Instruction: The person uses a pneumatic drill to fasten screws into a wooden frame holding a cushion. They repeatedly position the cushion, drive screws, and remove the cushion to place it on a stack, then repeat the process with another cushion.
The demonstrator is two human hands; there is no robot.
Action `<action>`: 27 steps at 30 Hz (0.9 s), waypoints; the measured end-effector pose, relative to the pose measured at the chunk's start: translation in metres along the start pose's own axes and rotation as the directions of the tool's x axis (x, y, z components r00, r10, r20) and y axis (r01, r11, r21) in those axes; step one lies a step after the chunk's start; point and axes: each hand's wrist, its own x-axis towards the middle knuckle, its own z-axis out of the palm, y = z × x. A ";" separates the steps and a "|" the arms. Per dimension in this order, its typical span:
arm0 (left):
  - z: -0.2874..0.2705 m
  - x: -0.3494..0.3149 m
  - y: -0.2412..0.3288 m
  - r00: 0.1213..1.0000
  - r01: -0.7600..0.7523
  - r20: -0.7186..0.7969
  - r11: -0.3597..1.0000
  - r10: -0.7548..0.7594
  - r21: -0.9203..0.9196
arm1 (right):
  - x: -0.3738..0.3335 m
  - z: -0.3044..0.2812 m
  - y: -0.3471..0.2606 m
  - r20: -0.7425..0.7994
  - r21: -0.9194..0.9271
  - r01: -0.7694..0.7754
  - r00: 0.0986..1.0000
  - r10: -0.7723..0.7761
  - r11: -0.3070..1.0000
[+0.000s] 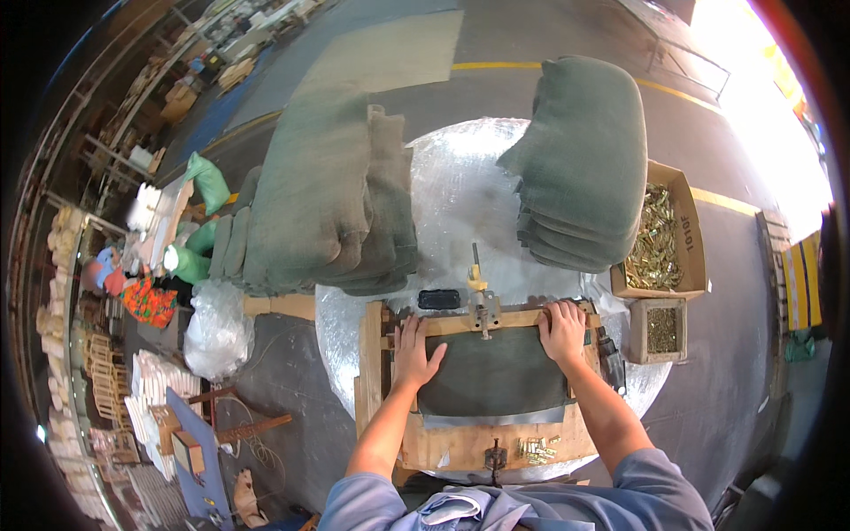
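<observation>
Left hand (413, 356), thumb spread, lies left of the metal clamp (483, 311), the right hand (563, 334), likewise spread, right of it, and the dark green panel (491, 373), long axis crosswise, lies between them on the clamp's near side.

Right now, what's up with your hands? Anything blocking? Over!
Left hand, right hand: on wooden frame. Green sheet between. Possibly blocking: metal clamp, far edge.

The right hand (563, 330) hides a part of the wooden bar (521, 319); the lower edge cuts the blue shirt (651, 500).
</observation>
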 end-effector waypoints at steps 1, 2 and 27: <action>-0.001 -0.002 0.002 0.999 -0.015 0.036 1.000 0.015 0.003 | -0.004 -0.001 0.000 0.022 -0.014 -0.014 1.000 0.014 1.000; -0.005 -0.002 0.005 0.997 -0.034 0.068 0.999 0.033 0.007 | -0.005 0.000 -0.001 0.039 -0.027 -0.027 0.999 0.028 0.999; -0.002 -0.004 -0.002 0.999 -0.031 0.025 0.999 0.031 0.014 | 0.000 0.001 -0.023 0.006 0.097 -0.123 0.992 0.123 0.988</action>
